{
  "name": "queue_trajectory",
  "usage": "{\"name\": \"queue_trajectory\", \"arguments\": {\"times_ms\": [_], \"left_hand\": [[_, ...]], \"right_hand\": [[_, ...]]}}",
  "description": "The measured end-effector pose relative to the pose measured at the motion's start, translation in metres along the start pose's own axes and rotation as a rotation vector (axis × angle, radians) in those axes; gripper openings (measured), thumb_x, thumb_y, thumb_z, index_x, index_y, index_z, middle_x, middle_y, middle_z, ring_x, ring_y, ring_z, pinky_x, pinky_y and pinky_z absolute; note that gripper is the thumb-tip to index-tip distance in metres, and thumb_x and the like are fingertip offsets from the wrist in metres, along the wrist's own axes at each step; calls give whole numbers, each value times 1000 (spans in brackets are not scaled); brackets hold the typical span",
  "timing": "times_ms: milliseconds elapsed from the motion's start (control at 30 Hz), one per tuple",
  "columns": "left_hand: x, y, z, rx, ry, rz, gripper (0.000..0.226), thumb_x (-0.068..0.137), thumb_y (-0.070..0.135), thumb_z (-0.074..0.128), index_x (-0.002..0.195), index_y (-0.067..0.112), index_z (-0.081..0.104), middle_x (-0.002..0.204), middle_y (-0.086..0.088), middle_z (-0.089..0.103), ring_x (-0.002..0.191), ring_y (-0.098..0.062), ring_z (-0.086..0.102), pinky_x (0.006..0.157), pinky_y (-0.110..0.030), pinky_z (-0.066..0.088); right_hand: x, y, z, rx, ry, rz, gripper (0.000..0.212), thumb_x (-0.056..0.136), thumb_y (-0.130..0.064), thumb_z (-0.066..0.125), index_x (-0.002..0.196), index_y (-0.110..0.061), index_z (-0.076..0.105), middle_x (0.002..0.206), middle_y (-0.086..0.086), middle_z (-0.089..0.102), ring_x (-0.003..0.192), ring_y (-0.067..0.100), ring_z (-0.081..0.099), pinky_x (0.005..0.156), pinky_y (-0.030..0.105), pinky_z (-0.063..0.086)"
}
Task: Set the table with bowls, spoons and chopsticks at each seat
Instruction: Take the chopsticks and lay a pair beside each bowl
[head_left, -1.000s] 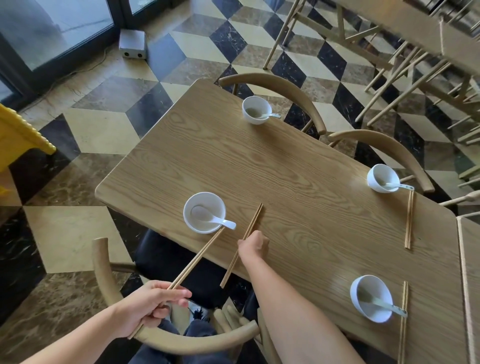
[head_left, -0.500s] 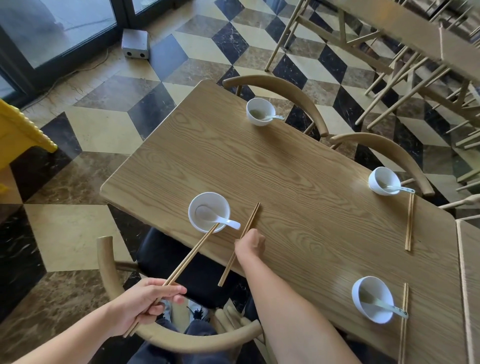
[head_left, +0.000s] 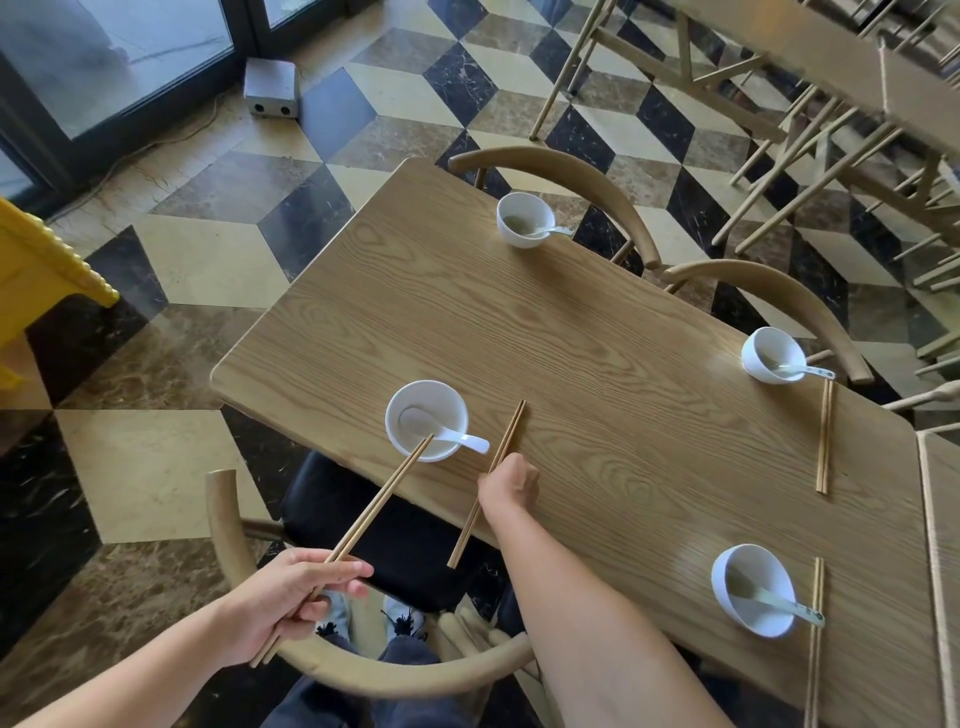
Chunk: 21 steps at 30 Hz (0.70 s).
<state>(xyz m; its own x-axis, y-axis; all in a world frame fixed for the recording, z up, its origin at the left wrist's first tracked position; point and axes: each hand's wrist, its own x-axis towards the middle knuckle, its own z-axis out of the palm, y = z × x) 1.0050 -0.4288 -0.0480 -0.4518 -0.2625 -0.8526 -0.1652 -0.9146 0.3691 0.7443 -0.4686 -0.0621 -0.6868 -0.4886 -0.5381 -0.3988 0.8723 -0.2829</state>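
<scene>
Chopsticks (head_left: 380, 498) gripped by the left hand (head_left: 291, 597) now reach over the near bowl (head_left: 448, 401); right hand (head_left: 511, 480) pinches another pair (head_left: 506, 435) on the wood-grain table (head_left: 597, 364), chequered marble floor (head_left: 171, 260) around

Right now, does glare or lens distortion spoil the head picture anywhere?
Head view: sharp throughout; the wide-angle lens bows the table edges; pale glare lies on the wood beside the far right bowl and the near right bowl; shadows are soft.

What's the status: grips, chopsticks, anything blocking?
Left grip holds one chopstick pair, tips over near bowl. Right grip holds second pair on table beside that bowl, end overhanging the edge. Far-left bowl has spoon, no chopsticks. Nothing blocking.
</scene>
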Motion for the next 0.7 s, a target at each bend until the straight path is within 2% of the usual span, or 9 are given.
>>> {"name": "queue_trajectory", "arguments": {"times_ms": [300,433,500,633,700], "left_hand": [[-1,2,-1,-11,25,17,39,80,20,76,111,-4,71,88,-16,66,47,-11,33,37,-15,21],[1,2,2,-1,93,34,38,89,32,67,110,1,72,82,-11,62,50,-12,31,39,-17,19],[3,2,2,-15,114,26,42,92,40,62,110,3,71,77,-9,57,50,-12,30,39,-17,20],[1,1,0,4,136,38,45,97,43,54,109,3,70,74,-8,56,50,-12,31,40,-18,20],[0,1,-2,40,167,59,46,99,43,52,107,2,71,75,-9,58,49,-12,31,40,-18,20]], "right_hand": [[-1,2,2,31,12,8,15,90,-10,64,104,-4,66,111,12,67,102,30,66,71,27,45],[-2,5,3,43,27,7,15,90,-10,63,103,-3,67,108,13,68,100,30,66,72,28,48],[-4,6,3,48,24,14,15,90,-10,64,103,-3,67,109,13,68,100,30,66,69,27,46],[-5,8,3,42,25,27,15,90,-11,65,103,-3,67,110,14,68,101,31,66,72,29,48],[-6,9,2,37,22,32,17,91,-11,64,105,-2,66,112,14,67,103,30,65,71,27,44]]}}
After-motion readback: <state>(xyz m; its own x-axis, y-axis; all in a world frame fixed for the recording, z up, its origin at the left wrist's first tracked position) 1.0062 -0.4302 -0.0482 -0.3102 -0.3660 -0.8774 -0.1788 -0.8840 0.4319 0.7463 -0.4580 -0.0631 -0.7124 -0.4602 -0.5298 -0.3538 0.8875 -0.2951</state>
